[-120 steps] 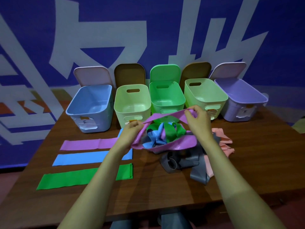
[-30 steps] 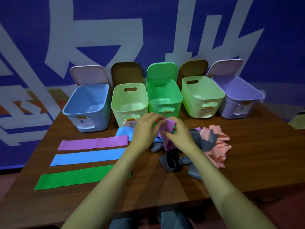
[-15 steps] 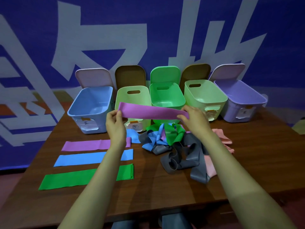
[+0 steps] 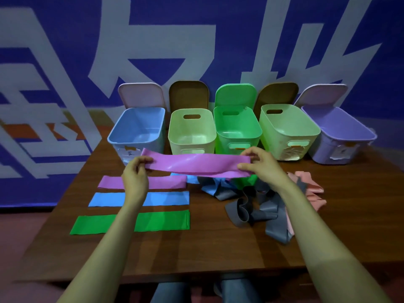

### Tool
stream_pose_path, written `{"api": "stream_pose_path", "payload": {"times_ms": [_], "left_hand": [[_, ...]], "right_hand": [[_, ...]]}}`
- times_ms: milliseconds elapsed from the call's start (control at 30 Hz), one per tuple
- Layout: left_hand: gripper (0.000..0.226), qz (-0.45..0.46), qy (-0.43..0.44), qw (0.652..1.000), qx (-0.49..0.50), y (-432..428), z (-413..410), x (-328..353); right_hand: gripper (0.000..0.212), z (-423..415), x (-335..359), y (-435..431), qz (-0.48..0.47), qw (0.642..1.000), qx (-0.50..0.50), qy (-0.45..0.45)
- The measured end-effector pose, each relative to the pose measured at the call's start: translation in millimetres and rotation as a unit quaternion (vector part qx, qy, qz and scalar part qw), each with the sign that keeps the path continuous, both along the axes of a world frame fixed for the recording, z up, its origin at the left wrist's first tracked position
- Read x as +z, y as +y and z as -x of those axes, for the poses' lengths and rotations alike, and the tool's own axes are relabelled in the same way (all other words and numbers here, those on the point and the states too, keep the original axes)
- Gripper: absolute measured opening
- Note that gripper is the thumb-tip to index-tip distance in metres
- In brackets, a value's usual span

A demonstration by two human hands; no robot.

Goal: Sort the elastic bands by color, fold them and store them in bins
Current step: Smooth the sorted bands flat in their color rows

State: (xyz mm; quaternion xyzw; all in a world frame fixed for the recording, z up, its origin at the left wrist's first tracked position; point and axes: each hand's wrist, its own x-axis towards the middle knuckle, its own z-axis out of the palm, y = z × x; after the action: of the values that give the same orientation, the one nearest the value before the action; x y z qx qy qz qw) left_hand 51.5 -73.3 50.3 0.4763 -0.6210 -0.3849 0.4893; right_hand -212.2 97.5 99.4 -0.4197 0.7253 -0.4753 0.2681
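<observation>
Before a blue wall (image 4: 240,29) with large white shapes stands the brown table (image 4: 207,254) that carries all of it. You hold a purple band (image 4: 196,166) stretched level above the table, just in front of the bins. Your left hand (image 4: 135,173) pinches one end and your right hand (image 4: 264,169) pinches the other between thumb and fingers, so each grip is closed on that band. Beneath it on the left, three bands lie flat in a column, apart from one another: a flat purple band (image 4: 166,181), a blue band (image 4: 166,197) and a green band (image 4: 161,220). On the right lies the unsorted heap (image 4: 247,193) of grey bands (image 4: 238,213) and pink bands (image 4: 310,188), with some blue and green under the held one. At the back, five bins stand in a row with lids up: blue bin (image 4: 135,127), pale green bin (image 4: 190,132), green bin (image 4: 237,130), second pale green bin (image 4: 288,130) and lilac bin (image 4: 341,136). Nothing shows inside them. By my reading you are early. Three colours are started, grey and pink have no row yet, and nothing is folded or stored.
</observation>
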Motion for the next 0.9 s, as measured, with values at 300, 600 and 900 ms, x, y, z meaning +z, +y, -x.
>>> {"api": "stream_pose_path", "payload": {"times_ms": [300, 600, 900], "left_hand": [[0.032, -0.018, -0.044, 0.995, 0.082, -20, -62, -23], [0.027, -0.092, -0.138, 0.980, 0.110, -71, -116, -46], [0.030, -0.115, -0.246, 0.959, 0.086, -116, -118, -63]], "right_hand": [[0.041, -45, -30, -32, -0.073, 0.987, 0.140, 0.012], [0.016, -86, -64, -109, -0.091, 0.982, 0.118, 0.114], [0.010, -103, -102, -154, -0.142, 0.974, 0.051, 0.170]]}}
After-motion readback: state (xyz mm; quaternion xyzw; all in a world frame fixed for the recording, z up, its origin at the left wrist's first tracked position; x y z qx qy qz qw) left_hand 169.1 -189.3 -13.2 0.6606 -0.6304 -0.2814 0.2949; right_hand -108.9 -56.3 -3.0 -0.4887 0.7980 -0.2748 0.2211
